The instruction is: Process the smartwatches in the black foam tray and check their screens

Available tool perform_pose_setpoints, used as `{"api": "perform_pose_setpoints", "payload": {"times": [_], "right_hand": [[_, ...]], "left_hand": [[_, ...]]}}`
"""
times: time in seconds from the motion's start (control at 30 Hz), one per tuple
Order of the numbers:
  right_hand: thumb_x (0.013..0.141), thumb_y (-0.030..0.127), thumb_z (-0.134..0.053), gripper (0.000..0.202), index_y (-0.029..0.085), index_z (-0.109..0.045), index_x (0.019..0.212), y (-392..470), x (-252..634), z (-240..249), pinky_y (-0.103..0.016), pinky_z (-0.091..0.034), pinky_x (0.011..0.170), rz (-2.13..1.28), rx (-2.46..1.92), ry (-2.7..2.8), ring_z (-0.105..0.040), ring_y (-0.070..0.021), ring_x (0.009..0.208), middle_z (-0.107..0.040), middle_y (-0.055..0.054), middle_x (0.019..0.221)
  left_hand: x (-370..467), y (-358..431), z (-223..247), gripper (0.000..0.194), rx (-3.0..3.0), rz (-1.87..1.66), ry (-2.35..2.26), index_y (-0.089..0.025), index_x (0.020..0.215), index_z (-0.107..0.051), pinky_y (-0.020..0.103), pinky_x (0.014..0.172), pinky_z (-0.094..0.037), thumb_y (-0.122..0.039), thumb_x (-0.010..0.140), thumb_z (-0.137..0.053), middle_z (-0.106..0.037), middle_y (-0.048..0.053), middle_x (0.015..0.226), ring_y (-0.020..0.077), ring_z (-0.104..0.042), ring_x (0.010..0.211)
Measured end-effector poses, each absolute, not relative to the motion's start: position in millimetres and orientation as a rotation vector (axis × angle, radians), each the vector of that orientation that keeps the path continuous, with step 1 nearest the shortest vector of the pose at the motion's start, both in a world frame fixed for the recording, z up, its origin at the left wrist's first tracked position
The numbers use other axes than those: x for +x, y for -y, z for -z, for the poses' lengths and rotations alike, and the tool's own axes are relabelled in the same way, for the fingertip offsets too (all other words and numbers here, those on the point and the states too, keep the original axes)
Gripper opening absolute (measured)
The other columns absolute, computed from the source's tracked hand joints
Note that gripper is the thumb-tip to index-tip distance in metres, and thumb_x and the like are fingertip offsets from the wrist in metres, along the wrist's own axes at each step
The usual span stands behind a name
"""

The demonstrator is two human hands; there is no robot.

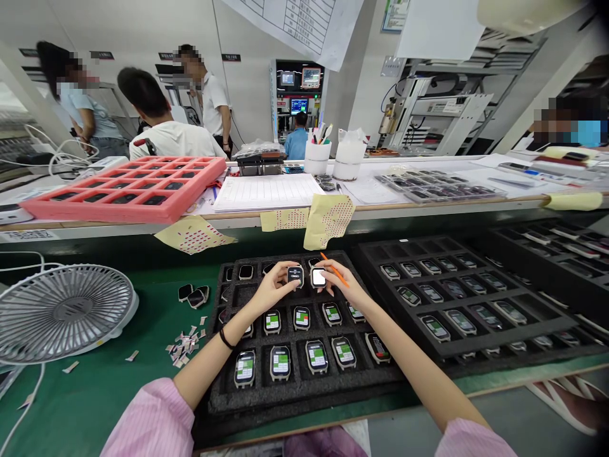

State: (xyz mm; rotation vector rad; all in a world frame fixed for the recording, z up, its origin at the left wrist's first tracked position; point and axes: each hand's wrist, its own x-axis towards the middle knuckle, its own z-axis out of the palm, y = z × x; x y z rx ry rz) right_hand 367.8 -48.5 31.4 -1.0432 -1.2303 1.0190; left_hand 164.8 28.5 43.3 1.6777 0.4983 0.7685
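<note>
Above a black foam tray my left hand grips a smartwatch case whose dark screen shows small white text, the thumb lying on its lower part. Close beside it, my right hand holds a second smartwatch case with a bright white screen. An orange pen-like stick is also tucked in the right hand's fingers. Strapless watches sit in the tray's slots below, many with green and white screens. One watch at the lower right shows red on black.
A white fan stands at left, near loose watches and scattered small strips. More foam trays of watches lie at right. The shelf ahead carries a pink foam tray and pen cup. Several people are beyond.
</note>
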Motion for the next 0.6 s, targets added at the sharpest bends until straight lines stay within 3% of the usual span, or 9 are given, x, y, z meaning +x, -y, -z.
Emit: {"api": "perform_pose_setpoints", "payload": {"times": [0.17,0.4,0.6], "right_hand": [[0.083,0.037,-0.062,0.025,0.020,-0.059,0.101,48.2,368.5,-30.2,-0.020,-0.038,0.038,-1.026,-1.032,1.239,-0.065,-0.0137,0.057,-0.060,0.000,0.079],[0.082,0.039,-0.063,0.027,0.019,-0.059,0.100,48.3,368.6,-30.2,-0.020,-0.038,0.037,-1.019,-1.042,1.235,-0.064,-0.0138,0.057,-0.060,-0.001,0.078],[0.082,0.039,-0.063,0.026,0.020,-0.059,0.100,49.6,367.5,-32.6,-0.020,-0.039,0.036,-1.016,-1.053,1.237,-0.064,-0.0134,0.056,-0.059,0.000,0.077]], "left_hand": [[163.8,-29.0,-42.2,0.043,1.738,-0.760,-0.526,-0.018,0.115,-0.052,0.028,0.075,-0.048,-0.034,0.078,-0.068,-0.065,0.008,0.104,0.0191,-0.061,0.091],[163.0,-26.6,-46.6,0.042,1.746,-0.741,-0.540,-0.018,0.115,-0.051,0.027,0.072,-0.048,-0.031,0.078,-0.067,-0.063,0.010,0.109,0.0207,-0.060,0.096],[164.7,-27.2,-45.8,0.037,1.663,-0.766,-0.516,-0.018,0.111,-0.053,0.025,0.063,-0.049,-0.039,0.082,-0.061,-0.063,0.008,0.102,0.0153,-0.059,0.079]]}}
